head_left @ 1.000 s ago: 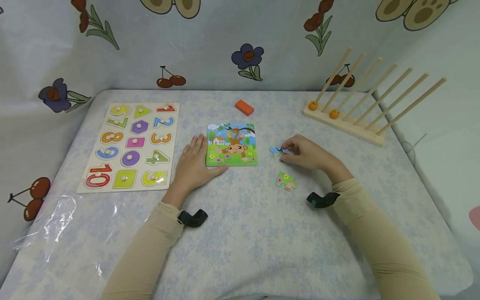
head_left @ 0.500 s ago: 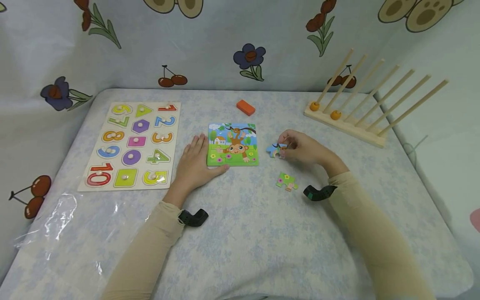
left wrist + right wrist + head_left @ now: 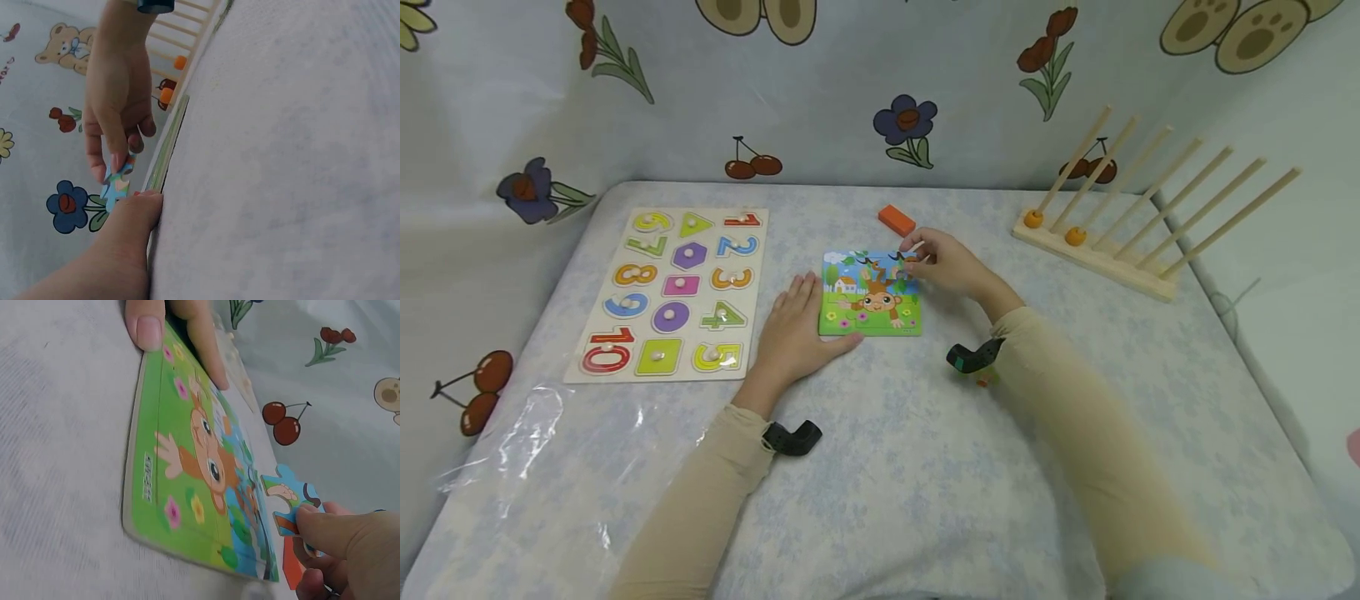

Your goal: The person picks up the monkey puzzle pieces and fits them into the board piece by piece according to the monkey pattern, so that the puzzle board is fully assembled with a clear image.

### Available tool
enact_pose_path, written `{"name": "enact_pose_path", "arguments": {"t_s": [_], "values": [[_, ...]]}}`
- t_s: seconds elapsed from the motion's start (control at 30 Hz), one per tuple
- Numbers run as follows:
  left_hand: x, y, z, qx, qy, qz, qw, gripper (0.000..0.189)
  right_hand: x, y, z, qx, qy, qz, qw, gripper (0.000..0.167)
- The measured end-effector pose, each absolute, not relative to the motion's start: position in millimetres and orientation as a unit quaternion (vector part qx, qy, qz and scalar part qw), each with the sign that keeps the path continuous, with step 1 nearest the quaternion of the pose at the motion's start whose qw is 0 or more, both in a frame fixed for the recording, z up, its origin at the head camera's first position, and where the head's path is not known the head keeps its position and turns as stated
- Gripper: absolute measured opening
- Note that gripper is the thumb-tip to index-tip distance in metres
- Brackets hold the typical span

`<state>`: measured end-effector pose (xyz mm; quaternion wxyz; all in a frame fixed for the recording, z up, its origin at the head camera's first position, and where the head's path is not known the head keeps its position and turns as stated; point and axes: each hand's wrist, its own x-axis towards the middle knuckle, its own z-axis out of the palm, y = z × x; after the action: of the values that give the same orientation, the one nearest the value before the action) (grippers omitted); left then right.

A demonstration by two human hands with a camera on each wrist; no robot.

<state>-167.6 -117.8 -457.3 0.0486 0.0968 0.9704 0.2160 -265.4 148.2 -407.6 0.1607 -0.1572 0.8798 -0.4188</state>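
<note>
A square monkey puzzle (image 3: pixel 871 320) lies flat on the table, its picture showing a monkey on grass. My left hand (image 3: pixel 792 332) rests at its left side, fingers straight and thumb along the front edge. Between thumb and fingers, my right hand (image 3: pixel 953 268) pinches a blue jigsaw piece (image 3: pixel 284 490) with a brown branch and a foot on it. In the right wrist view that piece is held tilted above the far edge of the puzzle, apart from it. Another jigsaw piece (image 3: pixel 987 378) is mostly hidden beneath the right wrist's camera.
A wooden number-and-shape board (image 3: pixel 673 296) lies to the left. An orange block (image 3: pixel 897 220) sits behind the puzzle. At the back right stands a wooden peg rack (image 3: pixel 1097 257) with two orange beads. Clear plastic wrap (image 3: pixel 523 442) lies at the front left.
My right hand has carried the blue jigsaw piece left and away from me, from the table beside the puzzle to over its upper right corner. The left hand stays at the puzzle's side.
</note>
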Motion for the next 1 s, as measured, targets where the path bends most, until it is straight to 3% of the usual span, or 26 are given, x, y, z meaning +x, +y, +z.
{"name": "enact_pose_path", "arguments": {"t_s": [0.47, 1.0], "values": [[-167.2, -116.6, -456.9, 0.096, 0.972, 0.209, 0.047, 0.118, -278.0, 102.6, -422.3, -0.156, 0.907, -0.362, 0.148, 0.021], [-167.6, -117.7, -458.6, 0.100, 0.972, 0.210, 0.043, 0.118, -278.9, 92.2, -422.3, -0.186, 0.933, -0.276, 0.134, 0.025]]}}
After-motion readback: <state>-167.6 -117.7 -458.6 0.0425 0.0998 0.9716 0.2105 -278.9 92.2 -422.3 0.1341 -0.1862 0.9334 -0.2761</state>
